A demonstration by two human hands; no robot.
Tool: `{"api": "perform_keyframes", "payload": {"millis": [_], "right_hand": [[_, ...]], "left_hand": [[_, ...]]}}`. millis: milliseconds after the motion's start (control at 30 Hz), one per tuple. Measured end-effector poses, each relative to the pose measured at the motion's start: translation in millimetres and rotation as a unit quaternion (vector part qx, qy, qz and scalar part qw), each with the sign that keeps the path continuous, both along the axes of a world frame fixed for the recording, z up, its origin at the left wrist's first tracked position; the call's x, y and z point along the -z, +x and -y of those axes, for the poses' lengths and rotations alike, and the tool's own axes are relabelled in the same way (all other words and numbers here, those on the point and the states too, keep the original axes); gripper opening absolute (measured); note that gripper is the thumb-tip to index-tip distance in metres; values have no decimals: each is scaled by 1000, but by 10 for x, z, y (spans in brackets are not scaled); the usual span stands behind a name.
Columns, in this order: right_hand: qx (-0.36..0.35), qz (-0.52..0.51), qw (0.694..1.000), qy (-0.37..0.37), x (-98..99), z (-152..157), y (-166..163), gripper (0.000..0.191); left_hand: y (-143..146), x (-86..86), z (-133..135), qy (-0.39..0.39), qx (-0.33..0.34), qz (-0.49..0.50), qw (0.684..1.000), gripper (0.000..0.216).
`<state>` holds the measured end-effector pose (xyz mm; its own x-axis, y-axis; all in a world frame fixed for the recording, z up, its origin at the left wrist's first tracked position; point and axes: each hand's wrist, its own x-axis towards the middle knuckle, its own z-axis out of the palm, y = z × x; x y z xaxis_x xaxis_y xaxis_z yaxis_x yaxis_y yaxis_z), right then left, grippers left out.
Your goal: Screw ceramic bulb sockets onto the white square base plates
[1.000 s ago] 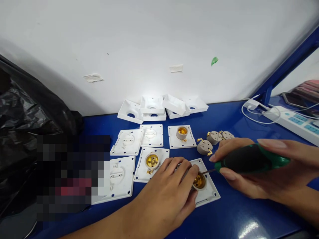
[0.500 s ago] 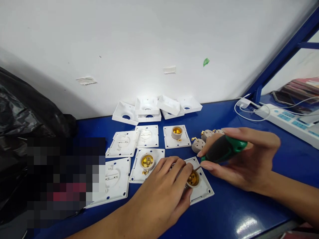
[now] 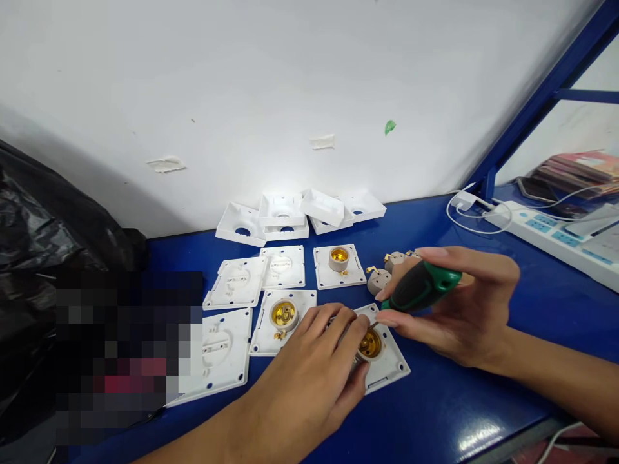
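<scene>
My right hand (image 3: 464,309) grips a screwdriver (image 3: 420,287) with a black and green handle. Its thin shaft slants down left into a brass-lined lamp socket (image 3: 371,345) on a white square plate (image 3: 394,367). Curled around the near left side of that socket, my left hand (image 3: 322,361) holds it against the plate and hides part of it. Left of it lies another plate (image 3: 261,341) bearing a lamp socket (image 3: 284,316), and a third plate (image 3: 355,280) with a socket (image 3: 339,259) sits farther back. Several loose sockets (image 3: 378,282) lie behind the screwdriver.
White square covers (image 3: 239,225) are piled along the wall. Several bare plates (image 3: 236,283) lie at left, beside a black plastic bag (image 3: 58,219). A white power strip (image 3: 556,238) with cables is at right, near a blue frame (image 3: 532,96). The table (image 3: 445,419) is blue.
The whole view has shifted slightly, so things appear a little farther left. Both hands keep their hold, and the screwdriver stays in the same socket.
</scene>
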<state>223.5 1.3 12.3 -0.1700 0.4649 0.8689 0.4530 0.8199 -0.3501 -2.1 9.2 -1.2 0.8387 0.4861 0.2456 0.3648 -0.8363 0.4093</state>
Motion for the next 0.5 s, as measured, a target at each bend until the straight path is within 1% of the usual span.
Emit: {"api": "perform_keyframes", "payload": {"millis": [167,233,300,367,433,500], "right_hand": [[32,-1,999,25,5,22,-30,86],[32,-25,999,12,-10,25,-50,82],[43,-64,997,-2,-62,15,-54,75],[83,-107,991,8,-153,-13,-38,62],[127,-140,981,45,-257,-48,-12,49],[172,-151,972,61,-333,-75,5,45]], "left_hand": [[-3,-4,-5,0,-2,5,1000,37],[-1,-13,-7,-7,-3,0,1000,35],[1,-22,-7,-11,-5,-5,1000,31],[4,-25,-6,-10,-4,-5,1000,29],[8,-22,-5,-5,-1,-3,1000,29],[11,-14,-5,-3,0,-4,1000,31]]}}
